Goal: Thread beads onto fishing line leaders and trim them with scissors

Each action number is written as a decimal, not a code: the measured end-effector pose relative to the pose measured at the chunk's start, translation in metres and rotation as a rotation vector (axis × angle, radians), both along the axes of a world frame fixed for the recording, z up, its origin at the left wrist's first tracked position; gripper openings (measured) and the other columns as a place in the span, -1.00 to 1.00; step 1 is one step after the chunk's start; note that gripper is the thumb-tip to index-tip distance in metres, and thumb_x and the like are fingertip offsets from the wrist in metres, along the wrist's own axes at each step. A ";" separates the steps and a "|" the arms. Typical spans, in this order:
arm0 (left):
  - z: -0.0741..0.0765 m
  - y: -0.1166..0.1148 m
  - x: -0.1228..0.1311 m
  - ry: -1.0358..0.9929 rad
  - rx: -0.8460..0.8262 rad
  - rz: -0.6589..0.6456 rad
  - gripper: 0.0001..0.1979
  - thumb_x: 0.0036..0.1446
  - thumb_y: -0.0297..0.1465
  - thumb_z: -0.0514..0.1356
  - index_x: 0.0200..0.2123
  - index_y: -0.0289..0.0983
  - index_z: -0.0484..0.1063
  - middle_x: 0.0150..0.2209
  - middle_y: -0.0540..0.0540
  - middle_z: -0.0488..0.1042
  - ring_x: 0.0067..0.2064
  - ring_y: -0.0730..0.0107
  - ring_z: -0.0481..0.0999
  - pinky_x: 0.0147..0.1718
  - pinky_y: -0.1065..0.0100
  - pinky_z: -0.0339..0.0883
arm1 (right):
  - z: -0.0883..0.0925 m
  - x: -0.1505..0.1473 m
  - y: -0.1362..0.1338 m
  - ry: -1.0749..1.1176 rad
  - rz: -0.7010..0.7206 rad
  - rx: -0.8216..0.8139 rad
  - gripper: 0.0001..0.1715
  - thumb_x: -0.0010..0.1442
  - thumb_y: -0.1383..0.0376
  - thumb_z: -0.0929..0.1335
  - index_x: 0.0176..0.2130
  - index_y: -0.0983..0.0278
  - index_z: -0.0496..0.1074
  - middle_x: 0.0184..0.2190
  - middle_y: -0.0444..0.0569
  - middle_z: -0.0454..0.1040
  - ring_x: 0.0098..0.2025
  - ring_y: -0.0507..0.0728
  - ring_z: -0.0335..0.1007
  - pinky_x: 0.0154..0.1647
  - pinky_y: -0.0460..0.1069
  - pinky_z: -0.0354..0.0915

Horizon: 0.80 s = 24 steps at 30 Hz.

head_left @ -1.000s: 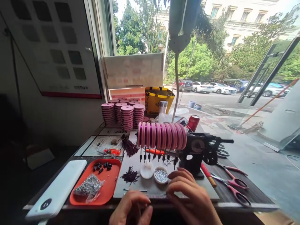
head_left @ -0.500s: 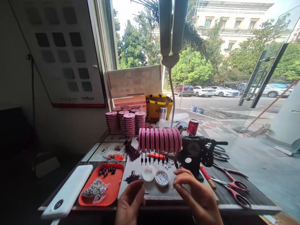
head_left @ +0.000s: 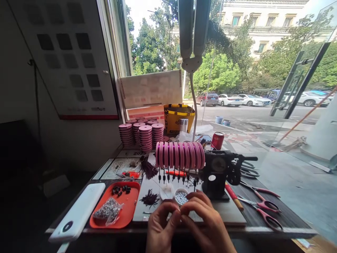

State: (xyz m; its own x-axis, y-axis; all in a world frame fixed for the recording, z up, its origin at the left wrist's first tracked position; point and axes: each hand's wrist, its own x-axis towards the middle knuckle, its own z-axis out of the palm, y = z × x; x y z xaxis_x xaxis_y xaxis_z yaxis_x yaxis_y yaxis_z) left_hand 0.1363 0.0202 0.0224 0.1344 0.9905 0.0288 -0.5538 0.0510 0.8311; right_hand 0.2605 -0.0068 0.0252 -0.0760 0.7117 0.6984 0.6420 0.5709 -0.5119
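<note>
My left hand (head_left: 162, 223) and my right hand (head_left: 206, 221) meet at the front edge of the pale board (head_left: 234, 214), fingertips pinched together. What they hold between them is too small to make out. Just beyond the fingers stands a small white dish (head_left: 176, 201) of silvery beads, partly covered by my right hand. Beside it lies a round white dish or lid (head_left: 165, 191). Above them, a row of pink spools (head_left: 180, 155) sits on a black winding device (head_left: 216, 172); threads with dark beads (head_left: 168, 178) hang from it.
An orange-red tray (head_left: 129, 216) holds black pieces and a bag of silver beads (head_left: 107, 211). A white phone (head_left: 79, 211) lies left of it. Scissors (head_left: 265, 205) and a red-handled tool (head_left: 233, 196) lie right. Stacked pink spools (head_left: 144, 137) and a red can (head_left: 217, 141) stand behind.
My hands were apart on either side of the bead dish; now they have come together in front of it. My right hand moved left, away from the hanging threads; my left moved right.
</note>
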 end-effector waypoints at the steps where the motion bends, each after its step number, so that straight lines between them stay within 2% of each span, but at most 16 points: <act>1: -0.002 0.000 -0.001 -0.002 -0.021 -0.002 -0.76 -0.34 -0.28 0.46 -0.58 -0.24 0.53 -0.52 0.03 0.50 -0.51 0.52 0.39 -0.46 0.53 0.32 | 0.000 0.002 0.000 -0.053 -0.023 0.031 -0.84 0.14 0.42 0.31 -0.24 0.20 0.33 -0.40 -0.14 0.42 -0.23 0.10 0.33 -0.12 0.01 0.27; 3: -0.005 0.001 -0.002 -0.002 -0.046 0.000 -0.75 -0.34 -0.27 0.46 -0.56 -0.24 0.53 -0.54 0.04 0.49 -0.53 0.55 0.36 -0.46 0.54 0.30 | 0.001 0.005 -0.001 -0.123 -0.071 0.080 -0.74 0.10 0.44 0.32 -0.18 0.21 0.30 -0.37 -0.13 0.41 -0.19 0.13 0.32 0.00 0.08 0.20; 8: -0.009 0.005 -0.003 0.017 -0.040 0.010 -0.71 -0.35 -0.22 0.46 -0.57 -0.27 0.52 -0.61 0.05 0.43 -0.57 0.58 0.33 -0.52 0.57 0.25 | 0.004 0.006 -0.001 -0.211 -0.083 0.070 -0.88 0.21 0.43 0.25 -0.31 0.20 0.26 -0.41 -0.15 0.37 -0.19 0.10 0.30 0.09 0.10 0.09; 16: -0.011 0.010 -0.006 0.019 -0.070 -0.032 -0.72 -0.35 -0.24 0.46 -0.59 -0.27 0.52 -0.65 0.06 0.41 -0.58 0.57 0.29 -0.52 0.55 0.23 | -0.006 0.000 0.009 -0.173 -0.136 0.151 -0.77 0.31 0.32 0.15 -0.38 0.20 0.25 -0.49 -0.16 0.34 -0.27 0.11 0.28 0.10 0.17 0.05; 18: -0.008 0.010 -0.008 0.056 -0.075 -0.070 -0.71 -0.34 -0.22 0.45 -0.57 -0.27 0.52 -0.62 0.05 0.42 -0.55 0.53 0.31 -0.49 0.52 0.24 | -0.002 0.003 0.008 -0.233 -0.124 0.118 -0.79 0.29 0.34 0.17 -0.39 0.20 0.24 -0.50 -0.16 0.34 -0.27 0.10 0.28 0.12 0.18 0.04; 21: -0.003 0.010 -0.012 0.118 -0.079 -0.192 -0.68 -0.31 -0.18 0.43 -0.56 -0.30 0.52 -0.58 0.00 0.45 -0.50 0.46 0.35 -0.49 0.47 0.25 | 0.009 0.008 0.006 -0.353 -0.070 0.084 -0.87 0.22 0.40 0.25 -0.37 0.19 0.27 -0.47 -0.17 0.39 -0.22 0.11 0.32 0.14 0.16 0.06; 24: -0.001 0.011 -0.017 0.137 -0.031 -0.311 -0.70 -0.21 -0.21 0.41 -0.57 -0.33 0.48 -0.62 0.00 0.42 -0.55 0.51 0.33 -0.52 0.49 0.19 | 0.016 0.011 0.005 -0.391 -0.039 0.116 -0.85 0.17 0.42 0.28 -0.40 0.19 0.27 -0.47 -0.19 0.40 -0.23 0.09 0.34 0.14 0.13 0.09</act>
